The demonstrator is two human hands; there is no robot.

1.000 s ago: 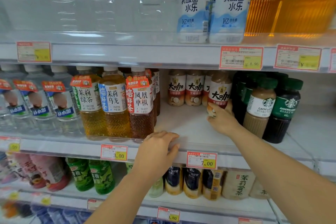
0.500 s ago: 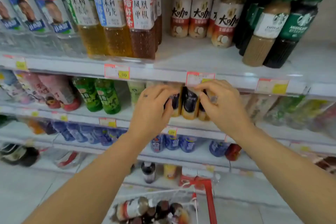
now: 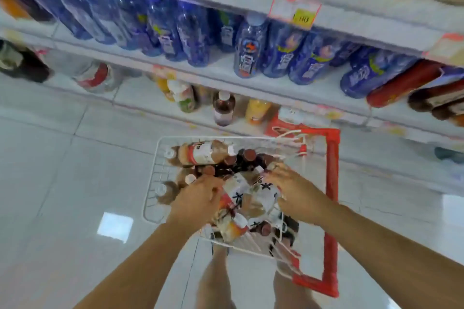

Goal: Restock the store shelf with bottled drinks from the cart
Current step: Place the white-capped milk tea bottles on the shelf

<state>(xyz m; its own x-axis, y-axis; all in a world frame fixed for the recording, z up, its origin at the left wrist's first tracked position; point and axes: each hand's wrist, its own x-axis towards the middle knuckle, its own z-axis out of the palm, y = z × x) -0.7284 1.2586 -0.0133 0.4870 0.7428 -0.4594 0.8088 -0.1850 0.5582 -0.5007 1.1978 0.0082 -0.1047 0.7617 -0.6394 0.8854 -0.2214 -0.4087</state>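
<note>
Head view: the cart (image 3: 332, 183), a white wire basket in a red frame, stood on the pale tiled floor (image 3: 62, 183) just in front of the lowest shelf (image 3: 276, 82). The bottles (image 3: 238, 165) for restocking lay heaped on their sides inside it, crowded toward the basket's middle and right edge.

The left hand (image 3: 198, 198) had its fingers curled against a light-labelled bottle (image 3: 238, 198) near the basket's middle, seemingly gripping its body. The right hand (image 3: 293, 193) lay spread over the pile by the right edge. Blur hid whether it held anything, so I cannot tell.

These looked like full plastic bottles: fairly heavy, stiff, with smooth film labels that could slip. They were probably sturdy rather than fragile. The surest hold seemed to be around the labelled body at mid-height, since a grip at the cap would let the bottle swing. Lifting one might roll its neighbours.

Counted: one cart and two hands. There were about four light-labelled bottles and at least six dark-capped ones, and the heap hid the exact total. Roughly a dozen blue bottles (image 3: 193, 32) stood on the shelf behind, and two price tags (image 3: 293, 10) were legible as tags.
</note>
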